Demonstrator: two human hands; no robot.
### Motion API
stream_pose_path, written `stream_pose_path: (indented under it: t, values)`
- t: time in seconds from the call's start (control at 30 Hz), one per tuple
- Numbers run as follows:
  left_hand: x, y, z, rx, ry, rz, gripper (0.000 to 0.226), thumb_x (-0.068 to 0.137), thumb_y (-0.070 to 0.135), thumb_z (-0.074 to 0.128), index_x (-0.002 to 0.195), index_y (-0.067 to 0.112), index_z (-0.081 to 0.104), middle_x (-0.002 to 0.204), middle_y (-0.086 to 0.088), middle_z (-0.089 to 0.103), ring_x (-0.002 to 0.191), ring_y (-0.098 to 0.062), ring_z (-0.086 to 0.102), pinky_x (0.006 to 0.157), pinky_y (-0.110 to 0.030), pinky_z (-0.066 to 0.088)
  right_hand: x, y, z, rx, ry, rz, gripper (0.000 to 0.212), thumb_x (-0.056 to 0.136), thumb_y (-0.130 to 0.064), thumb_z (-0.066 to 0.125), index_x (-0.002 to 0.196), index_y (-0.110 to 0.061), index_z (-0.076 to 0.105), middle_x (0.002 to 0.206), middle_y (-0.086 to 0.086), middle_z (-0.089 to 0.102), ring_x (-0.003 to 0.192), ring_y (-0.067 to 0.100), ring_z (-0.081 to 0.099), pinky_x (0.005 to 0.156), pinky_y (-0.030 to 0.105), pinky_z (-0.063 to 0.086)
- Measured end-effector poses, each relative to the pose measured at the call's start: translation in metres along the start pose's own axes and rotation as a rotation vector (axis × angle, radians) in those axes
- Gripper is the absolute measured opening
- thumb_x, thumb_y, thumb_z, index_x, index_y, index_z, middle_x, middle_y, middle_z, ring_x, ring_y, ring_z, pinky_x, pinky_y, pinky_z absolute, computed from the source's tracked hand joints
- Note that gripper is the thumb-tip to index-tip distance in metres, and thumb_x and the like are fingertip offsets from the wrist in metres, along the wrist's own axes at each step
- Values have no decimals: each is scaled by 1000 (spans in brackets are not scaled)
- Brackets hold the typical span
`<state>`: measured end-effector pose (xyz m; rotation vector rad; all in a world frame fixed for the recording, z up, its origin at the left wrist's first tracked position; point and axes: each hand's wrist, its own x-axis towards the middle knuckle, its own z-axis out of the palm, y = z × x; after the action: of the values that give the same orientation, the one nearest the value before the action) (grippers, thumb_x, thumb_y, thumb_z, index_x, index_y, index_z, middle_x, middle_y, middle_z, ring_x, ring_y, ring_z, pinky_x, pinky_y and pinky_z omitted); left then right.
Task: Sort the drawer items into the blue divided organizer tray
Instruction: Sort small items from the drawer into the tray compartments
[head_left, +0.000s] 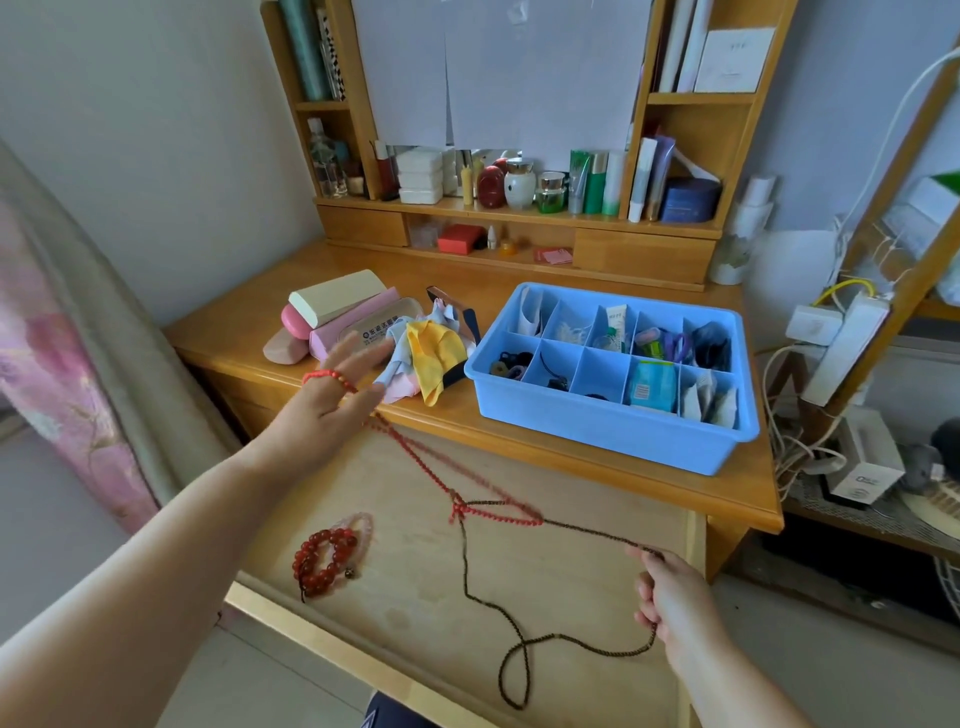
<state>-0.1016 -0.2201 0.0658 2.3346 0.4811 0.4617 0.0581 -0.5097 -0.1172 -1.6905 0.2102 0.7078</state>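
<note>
Here a red bead string (415, 457) loops over the spread fingers of the left hand (332, 400), raised above the desk's front edge, and crosses a dark bead string (519, 644) over the open drawer (415, 597). The right hand (670, 597), near the drawer's right edge, pinches the dark string. The blue organizer tray (597, 431) sits at the desk's front right. A red bead bracelet (324, 564) lies near the drawer's left edge.

A single wide-angle head-worn camera looks forward and down from close above the open pale wooden drawer (467, 571), facing the honey-coloured wooden desk (519, 431) and its shelved hutch (519, 218) farther off.
</note>
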Motion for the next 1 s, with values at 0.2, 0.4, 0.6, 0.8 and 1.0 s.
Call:
stream_pose_path:
  t: [0.2,0.4,0.6,0.8,1.0]
  values:
    - [-9,65,14,12,-353,229,45,91,59,25,131,51,43,150,18,33,139,7,20,119,-37,16,-3,11,14,-310,-134,-70,26,100,-12,42,103,-4,66,69,6,60,61,20,56,56,25,42]
    - [-1,104,37,230,-470,351,45,97,50,19,138,48,36,154,14,27,144,1,7,119,-47,2,-43,-19,41,-452,-305,-507,37,84,-9,60,106,-38,57,103,-8,61,97,6,60,79,13,46]
    - [16,115,52,175,-440,299,42,103,39,25,141,35,40,147,16,39,141,-1,19,120,-35,11,-73,-32,66,-425,-765,-384,27,73,-37,63,98,-28,69,109,-6,67,107,6,59,96,25,44]
    - [32,92,47,42,-392,95,41,101,42,28,136,34,47,138,13,49,127,0,40,99,-11,25,-78,-29,65,-66,-1118,-152,38,80,-21,60,112,-1,52,120,9,65,119,22,57,106,41,39]
    - [42,61,51,53,-369,-99,49,95,58,26,131,37,51,108,1,57,107,-20,57,102,-40,40,-85,-36,74,185,-1078,-86,14,80,-15,63,82,-7,51,67,9,56,73,27,56,95,50,41]
